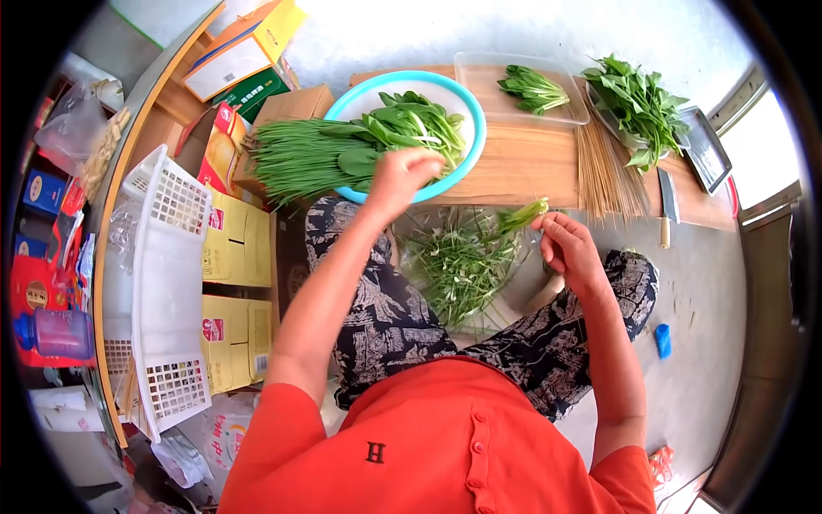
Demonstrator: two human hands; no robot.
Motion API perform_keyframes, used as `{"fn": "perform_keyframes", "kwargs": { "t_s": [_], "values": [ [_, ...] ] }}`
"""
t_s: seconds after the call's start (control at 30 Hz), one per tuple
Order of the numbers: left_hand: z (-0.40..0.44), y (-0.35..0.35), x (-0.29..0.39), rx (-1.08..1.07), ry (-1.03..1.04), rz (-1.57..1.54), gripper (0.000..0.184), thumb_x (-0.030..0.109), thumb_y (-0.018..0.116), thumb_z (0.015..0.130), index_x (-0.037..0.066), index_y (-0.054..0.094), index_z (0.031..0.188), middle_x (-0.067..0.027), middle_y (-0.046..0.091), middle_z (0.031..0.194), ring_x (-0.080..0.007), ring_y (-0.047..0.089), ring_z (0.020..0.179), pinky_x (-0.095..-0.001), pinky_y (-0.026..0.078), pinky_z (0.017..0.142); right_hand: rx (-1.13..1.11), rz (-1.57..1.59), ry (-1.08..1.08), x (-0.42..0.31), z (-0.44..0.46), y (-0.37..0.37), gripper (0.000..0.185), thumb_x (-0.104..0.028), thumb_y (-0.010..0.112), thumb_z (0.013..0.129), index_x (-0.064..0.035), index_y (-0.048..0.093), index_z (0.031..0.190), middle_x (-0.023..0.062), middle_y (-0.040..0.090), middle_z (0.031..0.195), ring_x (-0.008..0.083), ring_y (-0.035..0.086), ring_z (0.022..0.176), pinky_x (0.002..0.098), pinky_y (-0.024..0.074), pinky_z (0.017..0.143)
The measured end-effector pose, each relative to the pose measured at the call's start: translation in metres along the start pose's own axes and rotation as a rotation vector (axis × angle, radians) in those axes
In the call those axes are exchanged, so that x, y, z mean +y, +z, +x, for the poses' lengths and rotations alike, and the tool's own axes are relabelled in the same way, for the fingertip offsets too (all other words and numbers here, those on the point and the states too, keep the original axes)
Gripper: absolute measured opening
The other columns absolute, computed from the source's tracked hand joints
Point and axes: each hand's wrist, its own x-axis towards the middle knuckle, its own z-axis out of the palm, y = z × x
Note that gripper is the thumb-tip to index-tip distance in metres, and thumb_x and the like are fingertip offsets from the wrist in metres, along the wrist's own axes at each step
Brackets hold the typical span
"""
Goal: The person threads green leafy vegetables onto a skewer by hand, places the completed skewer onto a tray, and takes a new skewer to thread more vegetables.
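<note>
Pinching stalks (521,217) in right hand (570,250); holding left hand (402,178) half-curled over leafy greens (409,120); cannot tell if gripping.

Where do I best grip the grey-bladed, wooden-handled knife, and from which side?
Likely by the pale wooden handle, right hand, once free of its green stalks, coming from the wearer's side: the handle points that way and juts past the brown wooden table; the grey metal blade lies beyond.

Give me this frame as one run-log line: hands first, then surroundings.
left hand: at leafy greens in blue-rimmed basin | right hand: pinching small green bunch | below: loose green scraps | bench: thin sticks, knife
</note>
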Motion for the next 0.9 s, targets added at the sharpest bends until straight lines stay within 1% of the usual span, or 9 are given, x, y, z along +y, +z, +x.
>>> {"fn": "perform_keyframes", "kwargs": {
  "t_s": [0.07, 0.17, 0.23, 0.33, 0.37, 0.47, 0.63, 0.77, 0.9],
  "values": [
    [0.032, -0.011, -0.014, 0.110, 0.049, 0.206, 0.018, 0.013, 0.065, 0.084, 0.005, 0.072, 0.099, -0.0061, 0.072, 0.086, -0.0118, 0.065, 0.077, -0.0274, 0.051, 0.075, 0.033, 0.005, -0.001, 0.003, 0.002, -0.007, 0.022, -0.019, 0.045, 0.100, -0.0027, 0.060, 0.098, -0.0008, 0.050, 0.056, 0.0040, 0.031, 0.041, 0.0190, 0.0223, 0.039],
    [0.075, -0.017, -0.023, 0.051, 0.140, 0.434, 0.017, 0.010, 0.063, 0.084, 0.005, 0.072, 0.097, -0.0095, 0.071, 0.088, -0.0197, 0.067, 0.077, -0.0316, 0.053, 0.075, 0.072, 0.095, -0.056, 0.004, 0.007, -0.013, 0.023, -0.019, 0.045, 0.100, -0.0024, 0.060, 0.099, -0.0007, 0.050, 0.058, 0.0044, 0.030, 0.041, 0.0191, 0.0224, 0.040],
    [0.097, -0.007, -0.040, -0.097, 0.247, 0.668, 0.017, 0.007, 0.062, 0.082, 0.005, 0.070, 0.097, -0.0121, 0.069, 0.095, -0.0282, 0.066, 0.088, -0.0372, 0.052, 0.080, 0.088, 0.108, -0.052, 0.002, 0.008, -0.015, 0.023, -0.019, 0.045, 0.100, -0.0023, 0.060, 0.099, -0.0007, 0.050, 0.058, 0.0043, 0.030, 0.041, 0.0190, 0.0225, 0.040],
    [0.113, 0.009, -0.056, -0.238, 0.206, 0.982, 0.021, 0.006, 0.065, 0.079, 0.006, 0.068, 0.100, -0.0132, 0.066, 0.103, -0.0326, 0.062, 0.097, -0.0406, 0.050, 0.085, 0.108, 0.121, -0.046, 0.001, 0.008, -0.018, 0.022, -0.019, 0.045, 0.099, -0.0025, 0.060, 0.100, -0.0007, 0.051, 0.058, 0.0040, 0.031, 0.042, 0.0188, 0.0227, 0.040],
    [0.115, 0.010, -0.061, -0.272, 0.265, 1.054, 0.024, 0.007, 0.068, 0.077, 0.006, 0.067, 0.101, -0.0123, 0.063, 0.100, -0.0307, 0.059, 0.101, -0.0408, 0.045, 0.094, 0.109, 0.120, -0.041, 0.000, 0.007, -0.018, 0.022, -0.019, 0.046, 0.099, -0.0027, 0.061, 0.100, -0.0007, 0.051, 0.058, 0.0039, 0.031, 0.042, 0.0187, 0.0228, 0.040],
    [0.116, 0.013, -0.089, -0.188, 0.447, 1.219, 0.020, 0.007, 0.069, 0.076, 0.006, 0.067, 0.095, -0.0108, 0.061, 0.092, -0.0287, 0.057, 0.102, -0.0413, 0.040, 0.099, 0.113, 0.109, -0.027, -0.002, 0.006, -0.018, 0.022, -0.019, 0.046, 0.099, -0.0031, 0.061, 0.100, -0.0007, 0.050, 0.057, 0.0039, 0.032, 0.042, 0.0185, 0.0231, 0.040],
    [0.112, 0.005, -0.088, -0.246, 0.524, 1.190, 0.008, 0.004, 0.063, 0.076, 0.006, 0.067, 0.082, -0.0091, 0.060, 0.089, -0.0276, 0.056, 0.101, -0.0415, 0.041, 0.093, 0.089, 0.102, -0.008, -0.005, 0.005, -0.016, 0.022, -0.020, 0.046, 0.100, -0.0035, 0.061, 0.100, -0.0008, 0.050, 0.056, 0.0041, 0.033, 0.042, 0.0182, 0.0233, 0.040],
    [0.104, -0.007, -0.083, -0.120, 0.510, 0.972, 0.010, 0.003, 0.056, 0.083, 0.004, 0.064, 0.088, -0.0133, 0.063, 0.092, -0.0333, 0.059, 0.091, -0.0436, 0.046, 0.080, 0.087, 0.085, -0.007, -0.006, 0.001, -0.013, 0.022, -0.020, 0.045, 0.100, -0.0036, 0.061, 0.099, -0.0009, 0.049, 0.056, 0.0038, 0.031, 0.042, 0.0184, 0.0215, 0.039],
    [0.103, -0.016, -0.065, -0.131, 0.460, 0.881, 0.010, 0.003, 0.052, 0.086, 0.003, 0.058, 0.094, -0.0152, 0.059, 0.088, -0.0369, 0.058, 0.089, -0.0462, 0.046, 0.076, 0.086, 0.085, -0.012, -0.005, 0.001, -0.012, 0.022, -0.019, 0.045, 0.100, -0.0035, 0.061, 0.099, -0.0009, 0.048, 0.055, 0.0035, 0.029, 0.041, 0.0186, 0.0197, 0.039]
  ]
}}
